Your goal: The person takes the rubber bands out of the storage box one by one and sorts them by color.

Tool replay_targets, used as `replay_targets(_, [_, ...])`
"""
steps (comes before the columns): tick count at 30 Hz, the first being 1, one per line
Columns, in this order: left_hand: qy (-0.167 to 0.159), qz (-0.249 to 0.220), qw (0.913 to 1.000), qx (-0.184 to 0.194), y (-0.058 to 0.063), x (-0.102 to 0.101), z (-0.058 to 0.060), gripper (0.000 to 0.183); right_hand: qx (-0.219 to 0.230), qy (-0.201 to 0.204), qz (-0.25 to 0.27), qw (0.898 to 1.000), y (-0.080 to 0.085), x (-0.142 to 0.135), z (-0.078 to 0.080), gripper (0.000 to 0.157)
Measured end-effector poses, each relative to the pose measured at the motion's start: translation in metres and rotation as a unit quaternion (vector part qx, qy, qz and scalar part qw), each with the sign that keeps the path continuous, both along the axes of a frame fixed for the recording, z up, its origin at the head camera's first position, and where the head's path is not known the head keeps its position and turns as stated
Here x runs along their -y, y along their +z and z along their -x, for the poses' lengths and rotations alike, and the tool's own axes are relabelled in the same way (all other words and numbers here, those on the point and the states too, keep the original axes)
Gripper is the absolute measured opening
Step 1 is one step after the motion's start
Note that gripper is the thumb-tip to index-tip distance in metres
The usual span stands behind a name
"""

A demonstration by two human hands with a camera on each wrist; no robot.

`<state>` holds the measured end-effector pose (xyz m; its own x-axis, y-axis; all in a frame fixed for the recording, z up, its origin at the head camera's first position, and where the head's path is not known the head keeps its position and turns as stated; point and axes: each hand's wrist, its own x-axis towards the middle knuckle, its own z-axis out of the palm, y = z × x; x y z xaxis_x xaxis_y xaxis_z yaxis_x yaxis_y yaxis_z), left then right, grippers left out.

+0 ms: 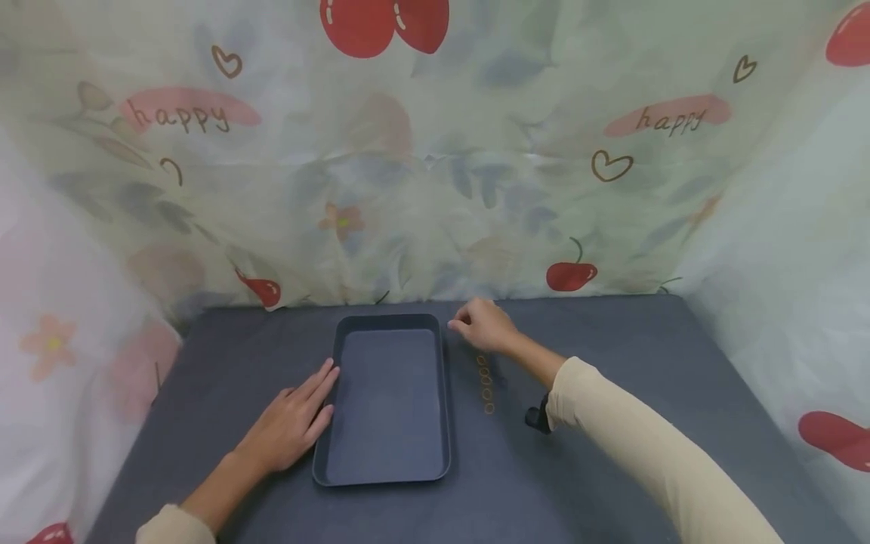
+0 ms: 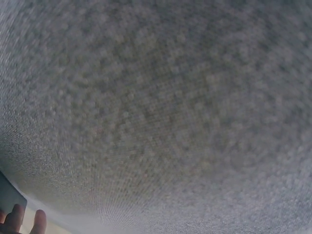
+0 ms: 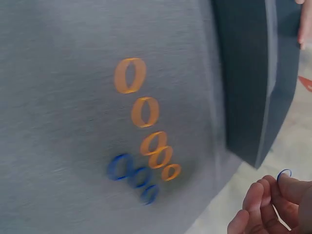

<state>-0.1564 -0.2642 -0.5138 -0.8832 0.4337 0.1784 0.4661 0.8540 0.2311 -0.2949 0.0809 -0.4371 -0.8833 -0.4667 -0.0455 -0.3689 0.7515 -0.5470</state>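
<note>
My right hand point(image 1: 484, 326) is above the table near the tray's far right corner. Its thumb and fingertips pinch a thin blue ring point(image 3: 284, 170), which shows in the right wrist view. Below this hand, several orange rings point(image 3: 121, 77) lie in a row, with a few blue rings point(image 3: 129, 165) beside the row's far end. The dark rectangular tray point(image 1: 390, 408) holds nothing. My left hand point(image 1: 292, 427) rests on the tray's left rim with its fingers extended. In the left wrist view only a few fingertips point(image 2: 39, 222) and a tray corner show at the lower left.
A dark grey cloth covers the table point(image 1: 578, 483). Behind it hangs a printed curtain point(image 1: 428, 189) with cherries and hearts, and similar cloth closes both sides. A black wrist device point(image 1: 538, 417) sits at the right cuff.
</note>
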Motion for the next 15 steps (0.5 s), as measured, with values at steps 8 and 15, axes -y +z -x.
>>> replay_targets(8, [-0.001, 0.001, 1.0, -0.002, -0.001, 0.001, 0.0, 0.057, -0.002, -0.006, -0.008, 1.0, -0.012, -0.033, -0.008, 0.029])
replay_targets(15, [0.003, 0.001, 1.0, 0.005, 0.001, 0.0, -0.001, 0.058, -0.008, 0.016, -0.006, 1.0, -0.018, -0.055, -0.021, 0.038])
